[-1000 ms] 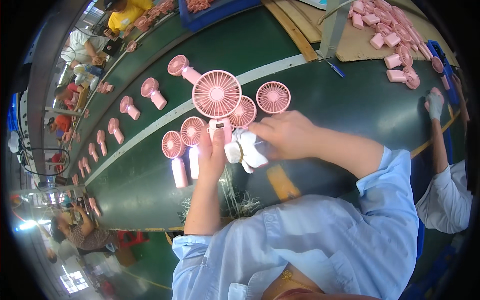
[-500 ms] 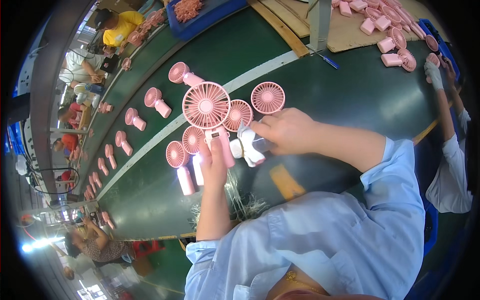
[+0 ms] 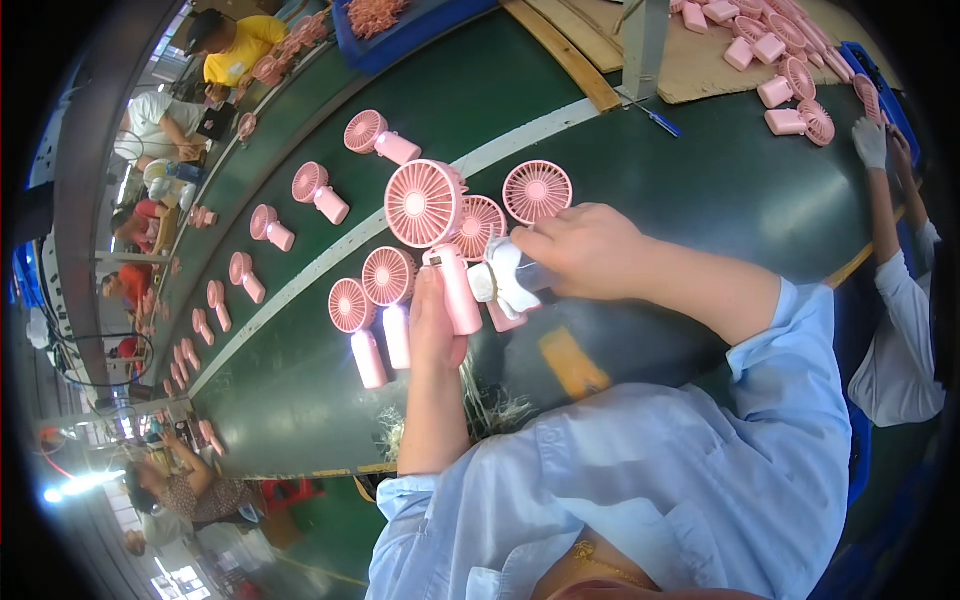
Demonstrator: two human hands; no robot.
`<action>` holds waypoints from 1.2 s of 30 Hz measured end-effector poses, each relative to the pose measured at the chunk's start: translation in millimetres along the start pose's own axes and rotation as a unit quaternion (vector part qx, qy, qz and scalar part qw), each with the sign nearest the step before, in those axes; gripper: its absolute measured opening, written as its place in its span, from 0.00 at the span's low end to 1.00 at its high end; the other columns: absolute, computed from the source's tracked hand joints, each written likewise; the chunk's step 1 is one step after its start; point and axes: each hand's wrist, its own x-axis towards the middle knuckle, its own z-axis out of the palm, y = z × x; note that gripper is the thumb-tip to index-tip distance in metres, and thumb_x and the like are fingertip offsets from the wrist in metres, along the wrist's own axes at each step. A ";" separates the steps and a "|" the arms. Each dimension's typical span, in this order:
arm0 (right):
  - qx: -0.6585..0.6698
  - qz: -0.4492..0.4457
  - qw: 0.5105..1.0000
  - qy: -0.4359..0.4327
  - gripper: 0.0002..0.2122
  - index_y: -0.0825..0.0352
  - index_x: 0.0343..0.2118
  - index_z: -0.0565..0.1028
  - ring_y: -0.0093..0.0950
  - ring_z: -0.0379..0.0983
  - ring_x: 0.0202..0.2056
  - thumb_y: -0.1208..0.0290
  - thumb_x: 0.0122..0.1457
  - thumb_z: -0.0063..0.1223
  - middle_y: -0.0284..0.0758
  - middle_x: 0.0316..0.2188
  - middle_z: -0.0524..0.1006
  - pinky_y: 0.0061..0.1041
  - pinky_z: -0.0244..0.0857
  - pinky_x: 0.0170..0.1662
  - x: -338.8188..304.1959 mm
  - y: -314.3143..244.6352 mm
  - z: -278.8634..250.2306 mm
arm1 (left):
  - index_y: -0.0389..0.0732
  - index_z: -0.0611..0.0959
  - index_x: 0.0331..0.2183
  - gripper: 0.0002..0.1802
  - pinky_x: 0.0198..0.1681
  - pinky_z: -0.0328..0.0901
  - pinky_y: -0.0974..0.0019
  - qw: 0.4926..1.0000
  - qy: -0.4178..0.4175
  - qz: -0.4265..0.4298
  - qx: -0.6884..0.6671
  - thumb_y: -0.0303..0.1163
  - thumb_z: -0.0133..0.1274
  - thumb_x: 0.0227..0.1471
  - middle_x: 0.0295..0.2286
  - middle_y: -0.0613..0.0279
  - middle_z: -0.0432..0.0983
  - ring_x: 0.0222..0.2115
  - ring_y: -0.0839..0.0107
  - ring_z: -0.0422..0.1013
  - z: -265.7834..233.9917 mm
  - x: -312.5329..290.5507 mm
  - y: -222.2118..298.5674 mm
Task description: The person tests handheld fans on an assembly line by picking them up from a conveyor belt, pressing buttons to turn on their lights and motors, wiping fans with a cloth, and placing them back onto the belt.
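Note:
My left hand is closed round the handle of a pink handheld fan, its round grille raised above the bench and facing partly left. In my right hand is a dark, bottle-like thing with a white cloth wrapped over its end. The cloth lies against the right side of the fan's handle. Below my hands, another pink fan is partly hidden by the held one. One more fan lies just beyond my right hand. Left of my left hand are two fans with light glaring on their handles.
A line of pink fans runs along the belt past a pale strip. A metal post and a screwdriver are at the far side. Piled fans lie on cardboard. A gloved co-worker's hand is at right.
The held fan has turned and tilted, showing its handle's side. The white cloth has shifted and now meets the handle. Fans on the belt have moved slightly farther along. The co-worker's fan has turned.

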 end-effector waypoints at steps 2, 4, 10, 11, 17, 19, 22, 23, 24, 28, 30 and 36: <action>-0.005 0.005 1.000 -0.011 0.25 0.64 0.40 0.67 0.33 0.73 0.29 0.67 0.35 0.60 0.34 0.25 0.72 0.29 0.67 0.32 0.0 -2.9 2.9 | 0.35 0.68 0.46 0.19 0.39 0.65 0.70 0.995 0.014 0.064 0.079 0.38 0.38 0.58 0.38 0.57 0.71 0.37 0.71 0.69 -4.9 -0.6 -1.6; 0.010 -0.012 1.000 0.014 0.26 0.65 0.43 0.68 0.32 0.73 0.27 0.70 0.35 0.60 0.36 0.25 0.73 0.30 0.67 0.28 -1.0 -4.0 8.7 | 0.35 0.68 0.46 0.19 0.39 0.65 0.70 0.991 0.004 0.087 0.101 0.38 0.38 0.58 0.38 0.58 0.71 0.37 0.72 0.69 -6.6 1.6 -1.1; -0.011 0.005 1.000 -0.005 0.24 0.65 0.40 0.67 0.32 0.73 0.29 0.65 0.36 0.60 0.34 0.25 0.73 0.29 0.68 0.32 -1.6 2.0 6.9 | 0.38 0.70 0.41 0.14 0.36 0.59 0.78 0.974 -0.028 0.145 0.171 0.36 0.40 0.57 0.34 0.68 0.68 0.33 0.83 0.63 -5.3 0.7 -4.0; -0.021 0.013 1.000 -0.004 0.24 0.65 0.40 0.67 0.32 0.73 0.29 0.65 0.36 0.60 0.34 0.25 0.73 0.29 0.68 0.32 -2.0 2.2 7.3 | 0.38 0.70 0.41 0.14 0.36 0.59 0.78 0.974 -0.027 0.146 0.170 0.36 0.40 0.57 0.34 0.68 0.68 0.33 0.83 0.63 -4.0 1.6 -3.4; -0.017 -0.009 1.000 -0.006 0.27 0.64 0.41 0.67 0.32 0.73 0.28 0.65 0.34 0.62 0.33 0.26 0.73 0.28 0.67 0.33 -1.7 4.0 -0.8 | 0.39 0.71 0.43 0.15 0.33 0.61 0.78 0.965 -0.019 0.175 0.196 0.37 0.40 0.58 0.32 0.69 0.69 0.31 0.84 0.64 -3.1 5.3 -0.9; -0.036 -0.009 0.999 0.017 0.27 0.64 0.41 0.67 0.31 0.72 0.27 0.64 0.34 0.61 0.32 0.25 0.72 0.28 0.66 0.30 -0.3 9.2 -2.6 | 0.37 0.70 0.42 0.15 0.37 0.60 0.76 0.960 -0.045 0.160 0.225 0.37 0.41 0.57 0.35 0.66 0.69 0.33 0.81 0.64 -4.9 8.2 -1.9; -0.008 -0.031 0.999 0.028 0.26 0.62 0.41 0.67 0.31 0.72 0.27 0.62 0.36 0.60 0.32 0.26 0.72 0.28 0.66 0.30 -3.5 -5.1 4.4 | 0.37 0.70 0.42 0.15 0.37 0.61 0.75 0.970 -0.049 0.142 0.192 0.37 0.41 0.57 0.34 0.66 0.69 0.33 0.81 0.64 -3.0 8.2 -0.7; -0.023 -0.054 0.998 -0.010 0.25 0.61 0.42 0.67 0.31 0.72 0.27 0.61 0.38 0.59 0.32 0.26 0.72 0.28 0.66 0.30 -5.2 -13.0 3.9 | 0.38 0.70 0.41 0.15 0.37 0.63 0.73 0.989 -0.054 0.074 0.117 0.38 0.40 0.58 0.34 0.64 0.70 0.32 0.79 0.66 2.7 6.6 -2.6; -0.012 -0.038 0.999 -0.007 0.24 0.61 0.41 0.67 0.31 0.72 0.27 0.62 0.38 0.59 0.32 0.26 0.72 0.29 0.66 0.30 -4.8 -13.6 -0.9 | 0.38 0.70 0.41 0.16 0.36 0.63 0.72 0.996 -0.035 0.036 0.078 0.40 0.39 0.58 0.33 0.63 0.70 0.32 0.77 0.67 6.4 5.7 0.4; 0.013 0.035 0.999 0.035 0.24 0.62 0.40 0.66 0.33 0.73 0.30 0.67 0.35 0.61 0.34 0.26 0.72 0.30 0.67 0.32 -15.6 -2.2 -6.6 | 0.39 0.71 0.41 0.24 0.27 0.59 0.71 0.977 -0.135 -0.095 -0.137 0.50 0.37 0.56 0.22 0.69 0.64 0.20 0.77 0.60 -10.0 16.6 7.2; 0.005 0.040 0.999 0.022 0.24 0.62 0.39 0.66 0.33 0.73 0.30 0.68 0.36 0.60 0.35 0.26 0.72 0.30 0.67 0.32 -17.5 -0.9 -7.3 | 0.40 0.71 0.41 0.26 0.24 0.55 0.72 0.980 -0.098 -0.111 -0.135 0.53 0.37 0.55 0.19 0.70 0.59 0.18 0.79 0.54 -8.0 16.9 2.2; 0.005 0.012 0.999 0.036 0.23 0.63 0.39 0.67 0.33 0.72 0.28 0.68 0.36 0.59 0.34 0.26 0.72 0.30 0.66 0.31 -11.6 5.7 -1.4 | 0.40 0.71 0.41 0.21 0.37 0.66 0.64 0.998 -0.026 -0.057 -0.008 0.47 0.36 0.57 0.36 0.59 0.72 0.34 0.69 0.70 0.2 15.6 -10.2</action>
